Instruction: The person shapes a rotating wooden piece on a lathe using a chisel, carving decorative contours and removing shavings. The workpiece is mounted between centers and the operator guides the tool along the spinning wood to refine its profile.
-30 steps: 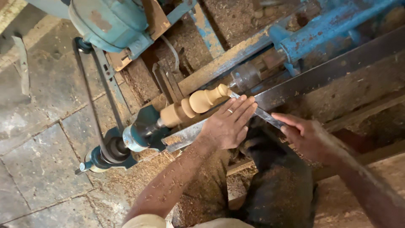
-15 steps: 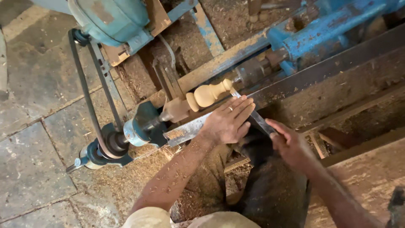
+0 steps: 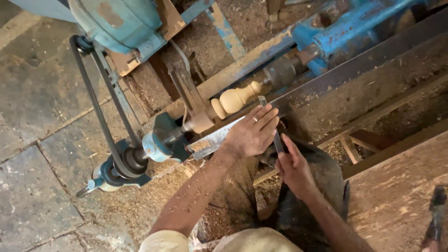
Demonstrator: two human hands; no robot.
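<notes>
On the blue wood lathe (image 3: 354, 32), a pale turned spindle (image 3: 231, 101) spins at twelve o'clock of the left hand (image 3: 249, 135), whose fingers press together flat over the chisel (image 3: 276, 133), while the right hand (image 3: 294, 168) apparently wraps its fingers around the handle end.

No packages, labels, signs or screens in view — none at all
</notes>
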